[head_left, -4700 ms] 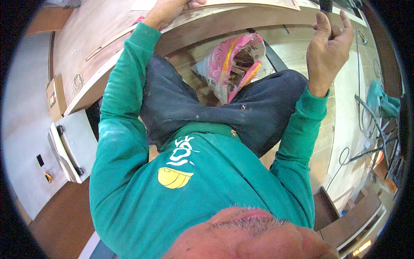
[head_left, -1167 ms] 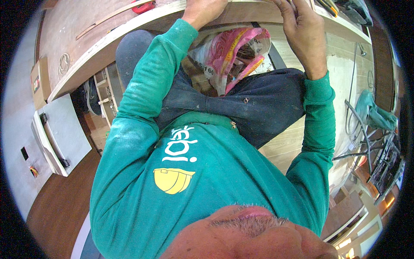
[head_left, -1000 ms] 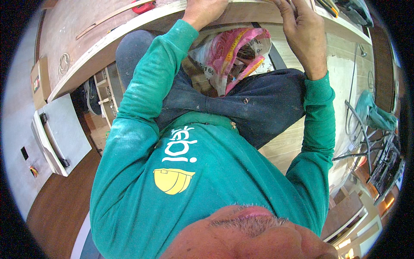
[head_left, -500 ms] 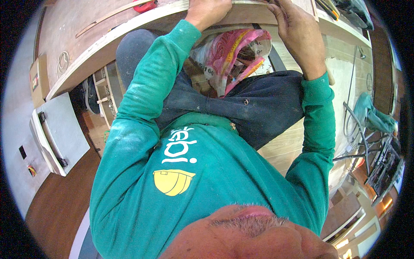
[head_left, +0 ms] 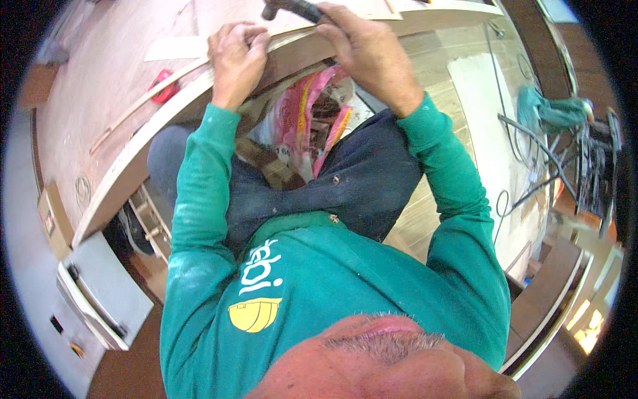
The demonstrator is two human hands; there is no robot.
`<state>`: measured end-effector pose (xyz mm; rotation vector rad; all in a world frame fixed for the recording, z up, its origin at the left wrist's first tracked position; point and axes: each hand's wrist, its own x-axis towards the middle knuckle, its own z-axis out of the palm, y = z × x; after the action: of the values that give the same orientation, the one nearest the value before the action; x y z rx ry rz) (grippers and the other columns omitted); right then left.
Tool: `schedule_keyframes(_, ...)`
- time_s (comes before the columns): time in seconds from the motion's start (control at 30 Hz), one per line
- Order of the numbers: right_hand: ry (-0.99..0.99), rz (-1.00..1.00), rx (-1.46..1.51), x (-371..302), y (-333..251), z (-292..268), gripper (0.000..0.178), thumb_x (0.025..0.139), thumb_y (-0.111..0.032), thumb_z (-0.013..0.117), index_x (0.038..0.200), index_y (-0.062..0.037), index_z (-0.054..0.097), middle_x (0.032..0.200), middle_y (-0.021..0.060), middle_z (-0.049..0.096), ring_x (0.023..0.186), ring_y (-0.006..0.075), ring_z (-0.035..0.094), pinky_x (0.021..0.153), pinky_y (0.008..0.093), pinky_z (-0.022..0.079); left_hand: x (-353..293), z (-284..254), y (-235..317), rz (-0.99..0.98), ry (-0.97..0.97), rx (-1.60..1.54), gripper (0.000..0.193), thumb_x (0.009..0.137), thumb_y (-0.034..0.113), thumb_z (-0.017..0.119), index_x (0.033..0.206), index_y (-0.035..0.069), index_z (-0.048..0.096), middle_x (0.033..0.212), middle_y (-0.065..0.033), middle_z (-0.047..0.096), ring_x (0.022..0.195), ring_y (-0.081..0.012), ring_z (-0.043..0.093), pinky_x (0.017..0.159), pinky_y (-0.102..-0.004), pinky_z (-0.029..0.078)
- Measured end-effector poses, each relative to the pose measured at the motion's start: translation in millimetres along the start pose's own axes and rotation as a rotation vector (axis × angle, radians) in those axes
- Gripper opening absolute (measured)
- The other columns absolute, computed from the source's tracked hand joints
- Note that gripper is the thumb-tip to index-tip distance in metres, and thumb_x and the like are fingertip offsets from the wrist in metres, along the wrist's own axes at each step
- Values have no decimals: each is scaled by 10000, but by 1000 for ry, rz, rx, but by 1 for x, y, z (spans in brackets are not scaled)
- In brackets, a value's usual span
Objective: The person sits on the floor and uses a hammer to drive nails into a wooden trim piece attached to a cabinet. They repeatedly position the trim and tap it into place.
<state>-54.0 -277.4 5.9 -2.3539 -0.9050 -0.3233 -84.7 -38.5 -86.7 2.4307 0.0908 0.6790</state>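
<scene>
A hammer with a dark handle is held in my right hand, its head at the top edge of the view, over the wooden panel. My left hand rests at the rim of the wooden panel, fingers bent together. What it pinches, if anything, is hidden. A thin wooden strip lies on the panel and runs up to my left hand. Beside that strip sits a small red object, its kind unclear.
Below the panel's edge, by my legs, stands an open pink-and-white sack with scraps inside. A coil of thin cord lies on the panel. To the right are cables, a green cloth and a dark metal frame. A grey-white box sits at left.
My left hand has moved left along the panel's edge. My right hand has also shifted left and now shows the hammer, which was out of sight before. The view has turned somewhat.
</scene>
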Motion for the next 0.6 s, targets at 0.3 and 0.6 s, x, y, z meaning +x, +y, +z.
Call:
schedule_keyframes(0.3, 25, 107, 13, -17, 11, 2, 382, 996, -288, 658, 1286, -54, 575, 769, 238, 686, 742, 436, 698, 674, 528, 551, 6, -6, 6, 143, -36, -41, 194, 944, 243, 679, 1041, 87, 743, 1075, -118, 707, 1090, -297, 610, 1023, -419, 404)
schedule_keyframes(0.6, -131, 162, 71, -18, -7, -14, 387, 990, -345, 642, 1235, -55, 567, 794, 249, 700, 809, 471, 715, 735, 576, 566, 3, -5, 4, -10, -91, -41, 250, 949, 267, 694, 1055, 45, 738, 1067, -117, 682, 1019, -304, 601, 960, -441, 436)
